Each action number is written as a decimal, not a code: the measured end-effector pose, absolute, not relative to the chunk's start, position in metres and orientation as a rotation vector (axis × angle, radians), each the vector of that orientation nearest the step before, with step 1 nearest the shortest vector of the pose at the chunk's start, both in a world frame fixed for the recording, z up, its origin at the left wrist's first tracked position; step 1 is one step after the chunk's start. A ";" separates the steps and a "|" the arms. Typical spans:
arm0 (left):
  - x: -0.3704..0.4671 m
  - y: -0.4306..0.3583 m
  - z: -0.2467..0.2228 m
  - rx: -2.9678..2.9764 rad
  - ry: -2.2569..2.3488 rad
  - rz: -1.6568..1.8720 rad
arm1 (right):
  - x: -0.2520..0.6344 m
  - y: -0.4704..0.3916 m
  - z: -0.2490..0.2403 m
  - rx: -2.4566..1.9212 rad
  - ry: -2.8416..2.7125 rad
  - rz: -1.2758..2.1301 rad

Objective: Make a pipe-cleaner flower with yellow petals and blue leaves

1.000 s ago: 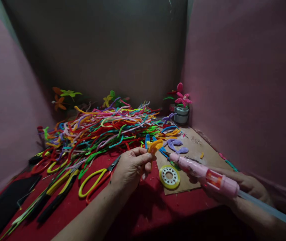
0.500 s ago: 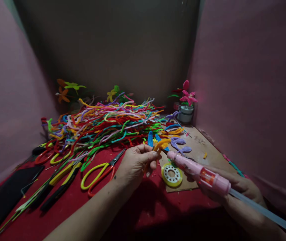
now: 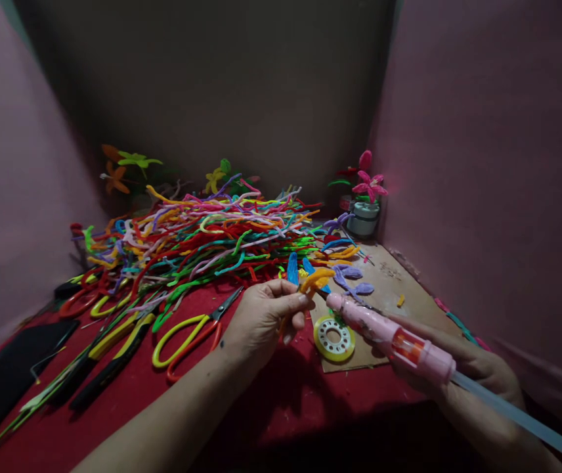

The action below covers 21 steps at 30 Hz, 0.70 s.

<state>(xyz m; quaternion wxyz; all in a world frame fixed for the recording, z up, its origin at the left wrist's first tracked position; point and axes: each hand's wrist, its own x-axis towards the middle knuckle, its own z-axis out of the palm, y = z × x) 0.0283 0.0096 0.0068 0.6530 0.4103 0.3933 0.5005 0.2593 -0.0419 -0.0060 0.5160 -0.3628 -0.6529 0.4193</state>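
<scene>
Pinched between the fingers and thumb of my left hand (image 3: 266, 315) is an orange pipe-cleaner piece (image 3: 318, 280), with blue petals (image 3: 293, 268) just behind it. My right hand (image 3: 478, 374) is wrapped round a pink glue gun (image 3: 389, 335), its nozzle end close to the orange piece. Whether the tip touches it, I cannot tell. A clear glue stick (image 3: 512, 414) sticks out of the gun's back. Below the nozzle lies a yellow tape roll (image 3: 334, 338) on a brown board (image 3: 409, 309).
A heap of coloured pipe cleaners (image 3: 212, 236) spreads behind my hands. Scissors (image 3: 197, 335) and yellow-black pliers (image 3: 113, 361) lie at the left. Purple petals (image 3: 354, 279) rest on the board. A small pot (image 3: 364, 220) with pink flowers stands at the back right.
The view has shifted slightly, so the table items appear a little further left and the flowers a little higher. Both hands keep their holds, with the glue gun still near the orange piece.
</scene>
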 end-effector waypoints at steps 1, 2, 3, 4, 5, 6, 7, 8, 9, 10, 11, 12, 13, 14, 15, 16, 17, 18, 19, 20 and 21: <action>0.028 0.010 0.007 0.934 0.891 1.135 | 0.259 -0.042 -0.007 -0.847 -1.612 1.044; 0.028 0.010 0.007 0.935 0.891 1.135 | 0.259 -0.043 -0.008 -0.865 -1.593 1.042; 0.028 0.010 0.006 0.936 0.889 1.134 | 0.259 -0.044 -0.009 -0.914 -1.526 1.020; 0.028 0.010 0.006 0.936 0.887 1.134 | 0.259 -0.044 -0.011 -0.943 -1.480 1.026; 0.028 0.010 0.007 0.937 0.885 1.134 | 0.259 -0.045 -0.013 -0.973 -1.438 1.016; 0.028 0.010 0.007 0.937 0.884 1.132 | 0.259 -0.046 -0.015 -0.985 -1.433 1.016; 0.029 0.010 0.006 0.936 0.884 1.131 | 0.259 -0.046 -0.017 -0.985 -1.449 1.016; 0.029 0.010 0.006 0.937 0.882 1.129 | 0.259 -0.046 -0.018 -0.987 -1.463 1.004; 0.029 0.010 0.006 0.937 0.879 1.128 | 0.259 -0.047 -0.018 -0.993 -1.468 0.985; 0.028 0.010 0.006 0.939 0.877 1.126 | 0.258 -0.047 -0.018 -1.003 -1.455 0.963; 0.028 0.010 0.006 0.939 0.874 1.126 | 0.257 -0.048 -0.018 -1.016 -1.433 0.946; 0.028 0.010 0.005 0.939 0.873 1.125 | 0.256 -0.048 -0.017 -1.034 -1.405 0.931; 0.028 0.010 0.005 0.938 0.872 1.124 | 0.256 -0.049 -0.017 -1.053 -1.380 0.921; 0.028 0.010 0.005 0.936 0.872 1.122 | 0.255 -0.050 -0.016 -1.062 -1.373 0.923; 0.028 0.010 0.006 0.934 0.874 1.121 | 0.254 -0.051 -0.015 -1.070 -1.371 0.927; 0.028 0.010 0.006 0.933 0.874 1.120 | 0.253 -0.052 -0.014 -1.075 -1.371 0.931; 0.028 0.009 0.006 0.933 0.873 1.120 | 0.253 -0.053 -0.014 -1.079 -1.373 0.931; 0.028 0.009 0.007 0.935 0.873 1.120 | 0.253 -0.054 -0.013 -1.080 -1.379 0.925; 0.029 0.009 0.007 0.936 0.873 1.119 | 0.253 -0.056 -0.013 -1.081 -1.384 0.911; 0.029 0.009 0.007 0.938 0.874 1.119 | 0.253 -0.056 -0.013 -1.087 -1.385 0.892; 0.029 0.009 0.007 0.940 0.877 1.119 | 0.253 -0.057 -0.013 -1.096 -1.385 0.873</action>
